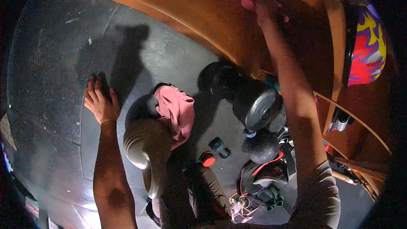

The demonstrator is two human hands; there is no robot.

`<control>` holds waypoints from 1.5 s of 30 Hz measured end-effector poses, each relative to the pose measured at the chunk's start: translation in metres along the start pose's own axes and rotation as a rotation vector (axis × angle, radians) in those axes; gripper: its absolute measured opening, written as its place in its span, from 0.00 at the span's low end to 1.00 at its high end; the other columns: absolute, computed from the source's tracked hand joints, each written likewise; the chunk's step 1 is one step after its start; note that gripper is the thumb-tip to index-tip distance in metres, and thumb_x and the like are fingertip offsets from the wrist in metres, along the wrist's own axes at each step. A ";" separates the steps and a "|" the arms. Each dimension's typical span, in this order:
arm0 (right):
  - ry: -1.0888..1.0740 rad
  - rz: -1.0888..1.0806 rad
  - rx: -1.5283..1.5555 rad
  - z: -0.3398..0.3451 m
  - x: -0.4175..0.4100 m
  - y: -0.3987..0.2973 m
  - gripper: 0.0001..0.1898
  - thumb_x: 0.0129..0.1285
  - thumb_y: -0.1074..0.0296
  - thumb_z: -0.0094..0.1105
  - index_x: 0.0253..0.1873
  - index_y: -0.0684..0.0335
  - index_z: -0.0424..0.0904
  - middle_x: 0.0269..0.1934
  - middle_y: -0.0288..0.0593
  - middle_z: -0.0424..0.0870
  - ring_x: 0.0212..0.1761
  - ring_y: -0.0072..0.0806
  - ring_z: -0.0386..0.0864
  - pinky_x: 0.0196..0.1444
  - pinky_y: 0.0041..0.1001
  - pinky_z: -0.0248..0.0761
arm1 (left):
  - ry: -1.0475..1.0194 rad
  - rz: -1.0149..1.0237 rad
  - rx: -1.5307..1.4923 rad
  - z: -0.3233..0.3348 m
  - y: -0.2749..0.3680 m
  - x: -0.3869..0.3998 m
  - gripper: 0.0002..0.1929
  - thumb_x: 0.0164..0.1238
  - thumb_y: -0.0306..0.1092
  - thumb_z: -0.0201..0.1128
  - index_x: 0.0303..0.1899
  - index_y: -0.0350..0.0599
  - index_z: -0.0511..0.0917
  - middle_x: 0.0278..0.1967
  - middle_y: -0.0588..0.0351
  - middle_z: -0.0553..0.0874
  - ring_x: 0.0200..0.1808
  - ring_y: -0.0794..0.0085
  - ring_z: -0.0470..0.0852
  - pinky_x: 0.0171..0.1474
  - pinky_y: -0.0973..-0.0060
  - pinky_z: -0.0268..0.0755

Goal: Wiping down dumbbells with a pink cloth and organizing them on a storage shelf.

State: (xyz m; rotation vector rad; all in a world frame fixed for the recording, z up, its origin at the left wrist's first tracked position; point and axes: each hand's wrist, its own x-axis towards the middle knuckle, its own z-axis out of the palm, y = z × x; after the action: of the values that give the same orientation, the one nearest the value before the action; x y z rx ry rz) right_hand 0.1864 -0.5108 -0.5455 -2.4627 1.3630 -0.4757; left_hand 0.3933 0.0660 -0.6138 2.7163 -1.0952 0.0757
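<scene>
My left hand [101, 103] is spread above or on the dark rubber floor mat [60, 79], with nothing in it. Up on the wooden shelf [197, 9], my right hand [265, 3] reaches in among several pink dumbbells [248, 3]. Its fingers touch or overlap them, but shadow hides whether they grip one. A crumpled pink cloth [178, 109] with dark trim lies beyond my bent, grey-clad knee [146, 141], partly covered by it.
Right of the knee stand large black weights [264, 109] and a dark ball [260, 148]. Small dumbbells [219, 148], one with an orange-red end [208, 159], lie on the floor. A black bag [265, 170] and tangled bands [243, 205] are nearer. A flame-patterned object [367, 51] sits far right.
</scene>
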 end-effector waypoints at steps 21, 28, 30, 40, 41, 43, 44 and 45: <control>0.033 0.090 0.367 -0.017 -0.005 -0.050 0.19 0.75 0.54 0.57 0.65 0.54 0.80 0.56 0.43 0.85 0.56 0.35 0.81 0.58 0.33 0.74 | -0.002 0.005 -0.032 -0.001 0.011 0.007 0.28 0.71 0.48 0.58 0.68 0.47 0.70 0.74 0.52 0.69 0.71 0.50 0.65 0.67 0.49 0.58; 0.150 0.124 0.124 -0.017 -0.018 -0.069 0.17 0.76 0.58 0.54 0.64 0.55 0.80 0.54 0.40 0.85 0.54 0.32 0.81 0.58 0.31 0.73 | 0.009 0.012 -0.018 -0.007 0.012 0.008 0.27 0.72 0.47 0.58 0.68 0.46 0.70 0.73 0.54 0.70 0.70 0.51 0.65 0.66 0.50 0.59; -0.008 0.002 0.441 -0.018 -0.010 -0.059 0.18 0.77 0.55 0.53 0.65 0.54 0.79 0.55 0.37 0.84 0.53 0.32 0.81 0.57 0.33 0.73 | 0.024 0.024 -0.023 -0.007 0.010 0.007 0.27 0.73 0.48 0.57 0.68 0.46 0.70 0.73 0.54 0.70 0.70 0.51 0.65 0.66 0.50 0.59; -0.145 0.403 0.657 -0.043 -0.003 0.032 0.23 0.75 0.51 0.56 0.69 0.53 0.73 0.54 0.40 0.82 0.45 0.29 0.83 0.47 0.32 0.81 | 0.035 0.008 -0.058 0.002 0.019 0.010 0.29 0.70 0.50 0.57 0.67 0.48 0.71 0.72 0.52 0.71 0.68 0.50 0.67 0.67 0.49 0.57; -0.217 0.375 0.682 -0.046 0.001 0.033 0.23 0.74 0.51 0.57 0.68 0.53 0.73 0.53 0.40 0.82 0.44 0.30 0.83 0.46 0.33 0.82 | 0.037 0.009 -0.063 0.001 0.020 0.011 0.29 0.70 0.50 0.57 0.67 0.48 0.71 0.72 0.52 0.71 0.68 0.50 0.67 0.67 0.49 0.57; -0.294 0.352 0.718 -0.046 0.000 0.021 0.24 0.73 0.50 0.59 0.68 0.54 0.73 0.52 0.40 0.83 0.43 0.30 0.83 0.46 0.34 0.82 | 0.035 0.035 -0.053 -0.006 0.016 0.009 0.28 0.73 0.49 0.56 0.70 0.49 0.70 0.72 0.53 0.70 0.69 0.52 0.67 0.65 0.50 0.60; -0.311 0.374 0.694 -0.043 -0.003 0.010 0.24 0.72 0.51 0.60 0.68 0.53 0.73 0.51 0.39 0.83 0.43 0.30 0.84 0.46 0.35 0.83 | 0.034 0.037 -0.047 -0.007 0.012 0.008 0.28 0.73 0.49 0.56 0.70 0.49 0.70 0.72 0.53 0.70 0.69 0.52 0.67 0.65 0.50 0.60; -0.323 0.393 0.665 -0.044 -0.004 -0.002 0.25 0.71 0.51 0.62 0.68 0.53 0.73 0.50 0.37 0.84 0.44 0.31 0.84 0.46 0.36 0.83 | 0.045 0.035 -0.038 -0.007 0.009 0.007 0.28 0.74 0.50 0.55 0.70 0.49 0.69 0.72 0.53 0.70 0.69 0.52 0.67 0.65 0.50 0.60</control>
State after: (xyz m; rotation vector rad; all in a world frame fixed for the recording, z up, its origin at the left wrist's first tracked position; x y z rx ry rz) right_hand 0.1678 -0.5102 -0.5052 -1.6114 1.2487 -0.3424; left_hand 0.3919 0.0562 -0.6050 2.6493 -1.1196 0.1190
